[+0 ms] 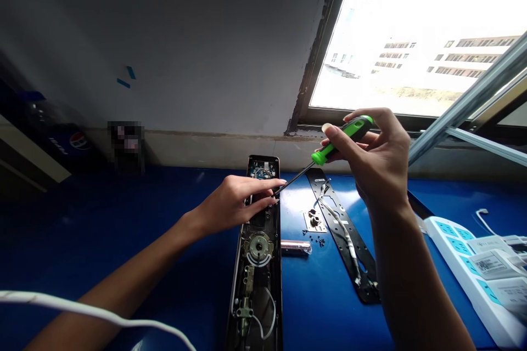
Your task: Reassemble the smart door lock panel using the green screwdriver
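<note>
The right hand (373, 162) is closed around a green-and-black screwdriver (343, 137), held up off the table with its thin shaft slanting down toward 8 o'clock. The shaft's tip ends just beside the fingertips of the left hand (234, 203). That hand is open, fingers stretched out and lying across the upper end of a long door lock panel (258, 247), which sits opened with its insides showing, at 8 o'clock from the right hand.

At 6 o'clock from the right hand lies a black metal plate (343, 236) with a white wire (340, 219) along it. Between plate and panel are a small metal bracket (315, 221), tiny screws (318, 240) and a pink tube (295, 247). A white power strip (461, 263) sits at 4 o'clock on the blue table (102, 219), and a window (411, 38) is at 1 o'clock.
</note>
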`<control>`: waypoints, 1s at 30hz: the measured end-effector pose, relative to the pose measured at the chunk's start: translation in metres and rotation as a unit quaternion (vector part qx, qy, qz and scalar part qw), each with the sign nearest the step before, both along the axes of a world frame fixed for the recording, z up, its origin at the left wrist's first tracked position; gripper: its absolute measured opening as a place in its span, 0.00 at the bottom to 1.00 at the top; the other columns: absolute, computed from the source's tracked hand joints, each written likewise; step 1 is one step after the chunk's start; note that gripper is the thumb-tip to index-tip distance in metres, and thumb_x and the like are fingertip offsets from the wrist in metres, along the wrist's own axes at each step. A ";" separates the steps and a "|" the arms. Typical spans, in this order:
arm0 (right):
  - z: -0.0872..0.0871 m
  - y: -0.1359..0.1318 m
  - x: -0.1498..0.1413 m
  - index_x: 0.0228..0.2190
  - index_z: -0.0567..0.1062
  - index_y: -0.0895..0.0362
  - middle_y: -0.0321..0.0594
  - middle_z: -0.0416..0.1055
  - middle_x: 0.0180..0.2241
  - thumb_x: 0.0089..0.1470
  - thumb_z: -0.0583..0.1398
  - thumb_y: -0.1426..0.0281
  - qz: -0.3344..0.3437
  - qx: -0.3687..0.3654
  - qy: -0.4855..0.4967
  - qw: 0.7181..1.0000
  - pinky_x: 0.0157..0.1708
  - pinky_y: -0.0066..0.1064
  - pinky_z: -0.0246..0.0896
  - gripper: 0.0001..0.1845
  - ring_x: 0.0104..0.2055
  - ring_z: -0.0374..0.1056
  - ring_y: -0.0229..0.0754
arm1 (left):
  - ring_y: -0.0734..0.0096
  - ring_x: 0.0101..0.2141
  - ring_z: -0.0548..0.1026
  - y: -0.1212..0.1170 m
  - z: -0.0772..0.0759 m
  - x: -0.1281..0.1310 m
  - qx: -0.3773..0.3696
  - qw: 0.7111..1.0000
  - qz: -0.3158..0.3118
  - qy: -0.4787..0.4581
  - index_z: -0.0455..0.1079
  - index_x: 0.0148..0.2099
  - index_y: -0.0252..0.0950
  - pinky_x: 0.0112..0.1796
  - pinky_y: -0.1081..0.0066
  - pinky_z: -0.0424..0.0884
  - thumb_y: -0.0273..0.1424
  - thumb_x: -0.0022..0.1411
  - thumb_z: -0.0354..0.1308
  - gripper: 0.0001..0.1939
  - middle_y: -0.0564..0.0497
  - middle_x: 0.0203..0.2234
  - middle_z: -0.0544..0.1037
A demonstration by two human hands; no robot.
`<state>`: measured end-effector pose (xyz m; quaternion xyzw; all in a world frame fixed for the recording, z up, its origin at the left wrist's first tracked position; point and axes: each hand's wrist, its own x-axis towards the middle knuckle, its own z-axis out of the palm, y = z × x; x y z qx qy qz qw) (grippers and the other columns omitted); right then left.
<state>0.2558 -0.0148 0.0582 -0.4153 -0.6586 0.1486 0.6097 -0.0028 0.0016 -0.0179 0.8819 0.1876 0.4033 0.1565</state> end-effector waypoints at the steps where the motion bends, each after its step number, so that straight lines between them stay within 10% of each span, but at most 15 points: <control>1: 0.000 0.000 -0.001 0.43 0.70 0.48 0.38 0.76 0.33 0.57 0.70 0.59 -0.004 0.000 0.004 1.000 0.28 0.41 0.83 0.18 0.34 0.82 0.50 | 0.71 0.37 0.85 0.000 0.000 0.000 0.005 1.000 0.002 -0.003 0.73 0.65 0.39 0.42 0.71 0.82 0.27 0.69 0.65 0.23 0.51 0.39 0.86; 14: -0.001 0.002 -0.007 0.69 0.50 0.45 0.47 0.79 0.51 0.57 0.69 0.61 0.103 -0.015 -0.089 0.991 0.49 0.47 0.82 0.48 0.50 0.80 0.55 | 0.72 0.35 0.82 0.002 -0.001 0.000 -0.017 0.999 0.041 0.015 0.66 0.69 0.42 0.42 0.70 0.80 0.28 0.70 0.64 0.28 0.52 0.37 0.85; 30: -0.001 -0.003 -0.034 0.65 0.63 0.47 0.39 0.79 0.49 0.60 0.64 0.69 0.084 -0.001 -0.173 0.981 0.51 0.42 0.81 0.35 0.51 0.79 0.49 | 0.40 0.72 0.50 0.014 0.006 -0.017 -0.040 0.975 0.112 0.187 0.77 0.54 0.43 0.68 0.37 0.59 0.40 0.66 0.67 0.16 0.43 0.71 0.56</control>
